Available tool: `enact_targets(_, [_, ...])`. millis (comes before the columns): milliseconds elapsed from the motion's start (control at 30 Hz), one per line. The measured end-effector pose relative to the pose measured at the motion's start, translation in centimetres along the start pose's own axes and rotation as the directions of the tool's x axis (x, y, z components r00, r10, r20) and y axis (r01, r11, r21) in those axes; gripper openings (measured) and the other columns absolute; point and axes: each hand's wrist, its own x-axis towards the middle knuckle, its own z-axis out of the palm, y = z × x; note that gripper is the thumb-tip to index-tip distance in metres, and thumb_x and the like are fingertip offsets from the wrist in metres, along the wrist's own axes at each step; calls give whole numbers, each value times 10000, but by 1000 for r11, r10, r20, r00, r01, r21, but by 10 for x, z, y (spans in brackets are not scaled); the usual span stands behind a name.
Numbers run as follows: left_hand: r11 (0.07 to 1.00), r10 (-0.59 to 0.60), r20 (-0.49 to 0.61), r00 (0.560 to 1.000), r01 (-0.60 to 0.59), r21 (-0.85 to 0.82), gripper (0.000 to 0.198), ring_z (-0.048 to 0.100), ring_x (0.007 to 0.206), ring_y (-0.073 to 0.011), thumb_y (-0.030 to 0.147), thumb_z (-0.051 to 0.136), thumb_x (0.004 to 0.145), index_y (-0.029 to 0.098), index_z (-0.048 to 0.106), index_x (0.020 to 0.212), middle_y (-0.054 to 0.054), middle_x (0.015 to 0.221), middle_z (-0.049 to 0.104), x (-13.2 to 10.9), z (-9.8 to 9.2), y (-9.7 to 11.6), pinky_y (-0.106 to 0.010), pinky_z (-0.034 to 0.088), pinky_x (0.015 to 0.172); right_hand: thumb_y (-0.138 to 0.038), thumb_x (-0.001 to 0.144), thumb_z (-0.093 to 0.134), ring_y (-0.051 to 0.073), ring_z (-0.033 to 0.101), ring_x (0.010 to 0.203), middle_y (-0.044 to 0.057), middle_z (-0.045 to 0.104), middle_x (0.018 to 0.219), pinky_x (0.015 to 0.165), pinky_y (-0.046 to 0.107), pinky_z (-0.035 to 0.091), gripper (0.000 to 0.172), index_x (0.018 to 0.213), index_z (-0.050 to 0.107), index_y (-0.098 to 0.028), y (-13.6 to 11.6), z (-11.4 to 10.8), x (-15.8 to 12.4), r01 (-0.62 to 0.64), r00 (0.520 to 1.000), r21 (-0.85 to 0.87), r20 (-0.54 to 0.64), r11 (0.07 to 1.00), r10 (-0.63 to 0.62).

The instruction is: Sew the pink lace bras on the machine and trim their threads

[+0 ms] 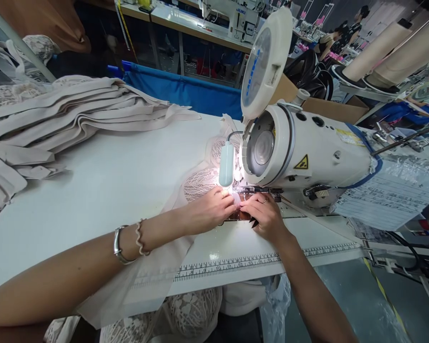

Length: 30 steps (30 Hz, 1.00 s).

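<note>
My left hand (210, 208) and my right hand (264, 216) meet under the head of a white sewing machine (307, 152), at its needle area. Both pinch a small pale piece of fabric (236, 199) lit by the machine's lamp (226, 164). Beige lace fabric (200, 183) lies beneath my left hand and trails off the table's front edge across my left forearm. Two bracelets sit on my left wrist (128, 243).
A pile of beige cut fabric pieces (57, 114) lies at the table's left. A ruler strip (236, 263) runs along the white table's front edge. Thread cones (379, 52) stand at the right, above printed paper sheets (386, 195). Other sewing stations and a person are behind.
</note>
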Motion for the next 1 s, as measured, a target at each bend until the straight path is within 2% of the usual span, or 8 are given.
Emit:
enact_targets(167, [999,-45,-26,999,45,4,435,572,891,-221,-22,455,887,124,592,1272,-123,1055,663,-3,4,-4,-354,409,802,-106,933,535,199,632,865,42,757,854,810,345,455,238,852,725,-223,2,1,-1,-12,1000,-23,13,1000,12])
enact_targets(300, [996,-85,-18,996,85,12,416,551,817,-197,-35,388,904,132,608,1215,-111,1018,672,-2,2,-8,-350,412,830,-32,894,486,211,657,921,48,780,927,815,349,484,303,946,727,-208,2,1,-1,-1,1000,-50,5,999,2])
enact_targets(467, [989,-134,49,990,137,-59,397,564,803,-198,20,330,961,157,621,1193,-91,966,671,-1,-2,-16,-373,401,881,48,849,426,208,662,990,47,782,1085,797,337,504,418,1048,704,-192,2,2,1,-14,1000,-59,6,998,14])
enact_targets(667, [973,-204,132,970,215,-78,441,603,902,-218,49,319,979,197,607,1278,-93,1107,703,-2,1,-26,-427,351,1006,71,851,382,217,667,1021,53,778,1105,814,347,512,460,1062,696,-191,3,5,-2,-43,999,-49,3,998,43])
enact_targets(833, [941,-290,87,953,300,-158,349,592,1010,-222,163,353,1038,249,662,1176,-52,1063,702,-1,-3,-30,-392,361,1020,88,794,384,217,666,1024,50,775,1105,791,342,521,478,1025,688,-199,2,4,-1,-38,999,-24,-2,999,38])
enact_targets(933, [900,-387,82,919,395,-184,303,585,1035,-224,161,369,1032,223,665,1052,-50,1050,683,3,-1,-29,-370,415,963,111,730,376,219,669,992,47,778,1078,786,349,529,498,989,669,-198,3,3,0,-7,1000,-27,-30,1000,6])
enact_targets(1000, [849,-499,78,863,505,-157,249,580,1049,-250,157,396,1011,178,642,1042,-88,1075,667,6,4,-26,-376,450,914,117,716,373,222,671,980,47,777,1077,772,350,534,500,982,656,-198,4,3,1,13,999,-34,-38,999,-14])
